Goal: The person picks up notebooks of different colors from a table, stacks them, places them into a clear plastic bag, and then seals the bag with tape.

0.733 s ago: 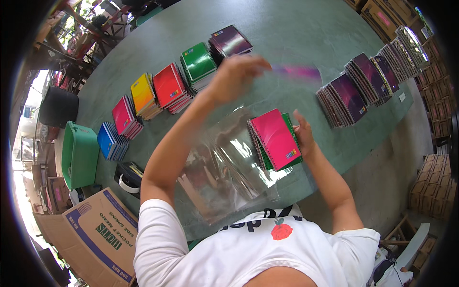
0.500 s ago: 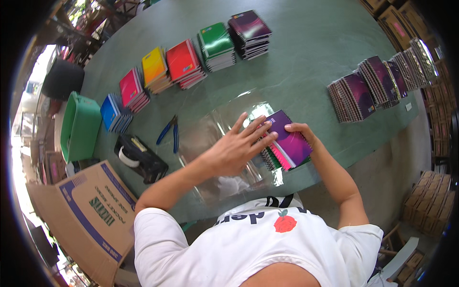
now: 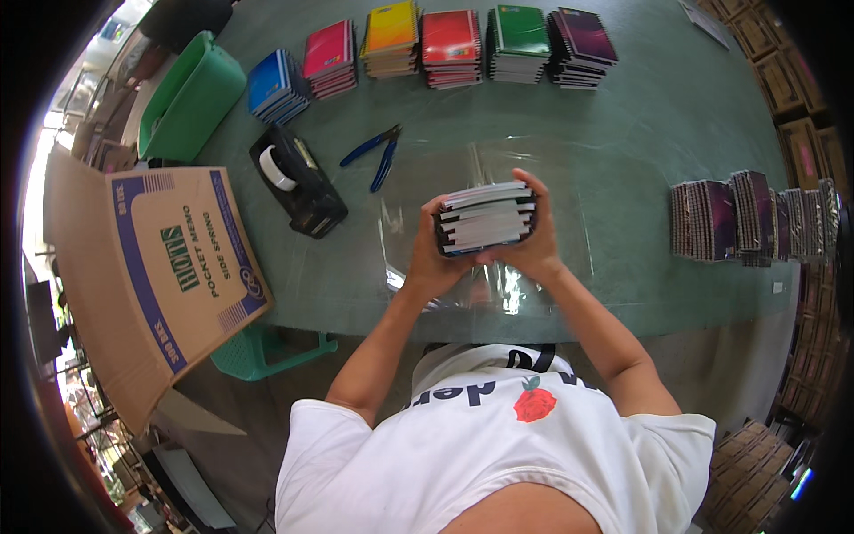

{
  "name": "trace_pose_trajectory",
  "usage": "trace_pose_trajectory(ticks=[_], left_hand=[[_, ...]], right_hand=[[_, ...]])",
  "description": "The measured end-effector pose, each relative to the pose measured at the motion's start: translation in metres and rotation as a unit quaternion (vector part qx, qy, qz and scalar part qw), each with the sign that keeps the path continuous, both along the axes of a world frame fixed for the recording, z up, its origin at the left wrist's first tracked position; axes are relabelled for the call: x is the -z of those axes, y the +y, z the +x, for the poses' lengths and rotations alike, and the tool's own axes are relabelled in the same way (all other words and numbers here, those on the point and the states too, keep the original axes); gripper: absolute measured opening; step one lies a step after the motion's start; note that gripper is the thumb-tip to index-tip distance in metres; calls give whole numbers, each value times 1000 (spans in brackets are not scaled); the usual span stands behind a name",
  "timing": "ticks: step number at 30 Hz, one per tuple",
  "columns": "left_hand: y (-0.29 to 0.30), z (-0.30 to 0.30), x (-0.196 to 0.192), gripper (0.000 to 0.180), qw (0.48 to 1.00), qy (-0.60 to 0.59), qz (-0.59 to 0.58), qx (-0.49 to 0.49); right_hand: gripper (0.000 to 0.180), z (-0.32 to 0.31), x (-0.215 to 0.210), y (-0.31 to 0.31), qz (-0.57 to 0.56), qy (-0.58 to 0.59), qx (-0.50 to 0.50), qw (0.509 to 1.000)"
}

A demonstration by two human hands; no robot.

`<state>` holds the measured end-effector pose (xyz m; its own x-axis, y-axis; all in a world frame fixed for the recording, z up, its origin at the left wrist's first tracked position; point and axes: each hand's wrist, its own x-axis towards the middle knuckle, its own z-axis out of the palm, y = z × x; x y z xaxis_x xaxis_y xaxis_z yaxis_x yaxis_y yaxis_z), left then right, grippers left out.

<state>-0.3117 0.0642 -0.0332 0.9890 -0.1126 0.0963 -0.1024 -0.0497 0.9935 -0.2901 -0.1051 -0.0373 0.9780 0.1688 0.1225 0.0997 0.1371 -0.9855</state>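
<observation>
Notebooks (image 3: pixel 486 218) have turned: page edges, not a cover, face the camera. I observe left hand (image 3: pixel 430 255) and right hand (image 3: pixel 535 249) partly closed, clamping them from both sides over clear plastic (image 3: pixel 567 209), table's (image 3: pixel 632 169) near side.

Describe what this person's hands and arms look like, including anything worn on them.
The left hand and right hand are bare, with no gloves. The forearms are uncovered too; no watch or bracelet shows. Plain white short sleeves cover the upper arms, part of a white shirt with a red rose print.
</observation>
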Motion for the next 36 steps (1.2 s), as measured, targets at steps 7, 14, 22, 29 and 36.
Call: trace_pose_trajectory(ticks=[7,14,22,29,36], left_hand=[[-5,-7,11,106,996,-74,38,-9],[-6,-5,24,89,981,-103,161,19],[-9,-4,61,78,979,-120,165,16],[-1,25,-18,68,932,336,-35,132],[-9,29,-6,63,916,388,-21,100]], right_hand=[[102,-7,8,-5,-4,-50,-66,997],[91,-9,-1,-8,-104,-136,0,985],[92,-12,61,-23,-152,-79,-22,985],[75,8,-29,-23,-271,162,-60,947],[83,29,-14,-33,-412,202,-120,880]])
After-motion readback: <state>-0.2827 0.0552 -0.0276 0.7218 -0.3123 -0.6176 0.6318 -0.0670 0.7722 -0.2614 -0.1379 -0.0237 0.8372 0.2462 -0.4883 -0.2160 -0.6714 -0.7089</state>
